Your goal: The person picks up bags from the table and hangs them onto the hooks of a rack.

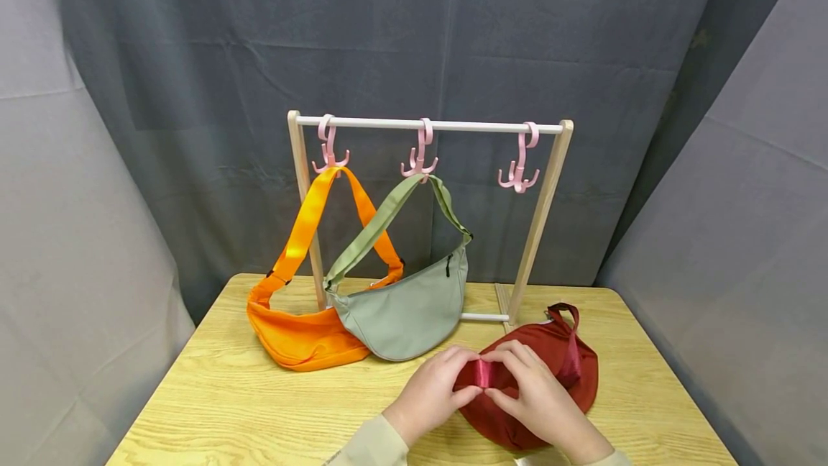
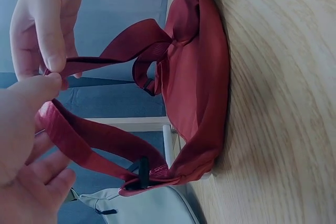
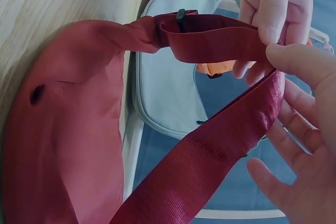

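A dark red shoulder bag (image 1: 479,419) lies on the table's front right part, its body resting on the wood. Above it, both hands pinch the bag's red strap (image 1: 483,374) between thumb and fingers, close together. My left hand (image 1: 432,393) holds it from the left and my right hand (image 1: 535,398) from the right. From the left wrist, the strap (image 2: 84,140) rises in a loop off the bag (image 2: 197,93), with a black buckle (image 2: 143,172) at one end. The right wrist view shows the thumbs nearly meeting at the top of that loop.
Behind stands a rack with a white rail (image 1: 382,123) and wooden legs. An orange bag (image 1: 304,336) hangs by its strap from the left pink hook (image 1: 328,153), a sage green bag (image 1: 407,315) from the middle hook (image 1: 420,153). The right pink hook (image 1: 520,164) holds no bag.
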A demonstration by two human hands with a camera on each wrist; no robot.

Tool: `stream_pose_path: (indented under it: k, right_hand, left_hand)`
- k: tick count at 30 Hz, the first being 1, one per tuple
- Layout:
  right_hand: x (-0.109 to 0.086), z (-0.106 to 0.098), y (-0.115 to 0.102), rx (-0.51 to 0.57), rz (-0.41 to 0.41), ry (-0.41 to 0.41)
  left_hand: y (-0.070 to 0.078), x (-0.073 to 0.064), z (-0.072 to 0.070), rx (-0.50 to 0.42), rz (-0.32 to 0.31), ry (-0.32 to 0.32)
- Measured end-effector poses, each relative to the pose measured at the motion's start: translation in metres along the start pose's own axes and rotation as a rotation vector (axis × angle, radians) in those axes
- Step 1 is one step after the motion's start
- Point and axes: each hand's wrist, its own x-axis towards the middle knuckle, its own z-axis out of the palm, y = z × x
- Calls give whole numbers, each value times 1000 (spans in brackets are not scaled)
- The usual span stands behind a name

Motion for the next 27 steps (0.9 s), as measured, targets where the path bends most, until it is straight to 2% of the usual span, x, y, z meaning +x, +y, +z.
stream_pose_path:
  k: [12,27]
  right_hand:
    - [0,2,8,-95,22,-2]
    - [-3,0,22,-104,54,21]
  left_hand:
    - [-3,-3,-4,-50,-45,-2]
    - [-8,-7,-12,-144,-103,2]
